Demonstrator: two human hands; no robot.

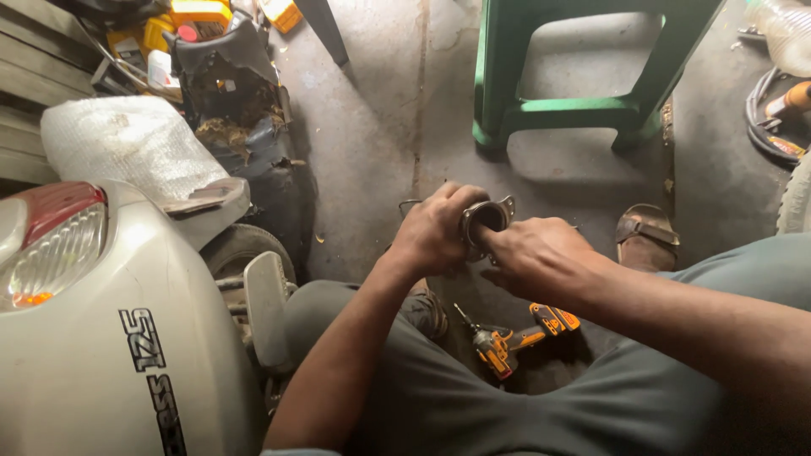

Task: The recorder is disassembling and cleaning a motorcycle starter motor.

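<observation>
A person is sitting low over a grey concrete floor [372,143], and both hands are meeting in the middle of the view around a small metal part [487,218], a short dark tube with a flat flange whose ears are sticking out at the top. The left hand [435,230] is closing its fingers around the near side of the part, gripping it. The right hand [536,253] is pressing against the part from the other side, with its fingers curled at the opening; whether they are reaching inside cannot be told. The part is being held in the air above the floor, between the person's knees. Beneath the hands, a yellow and black cordless drill [515,336] is lying on its side on the floor, well apart from the part. A sandalled foot [646,236] is resting to the right of the hands. Beyond them a green plastic stool [583,114] is standing on the floor. At the left, the white rear body of a scooter [93,338] with a red and clear tail lamp [52,245] is filling the corner, carrying dark lettering on its side. Behind it a bundle in white bubble wrap [127,143] is lying, and yellow containers [182,21] are crowding the top left corner.
</observation>
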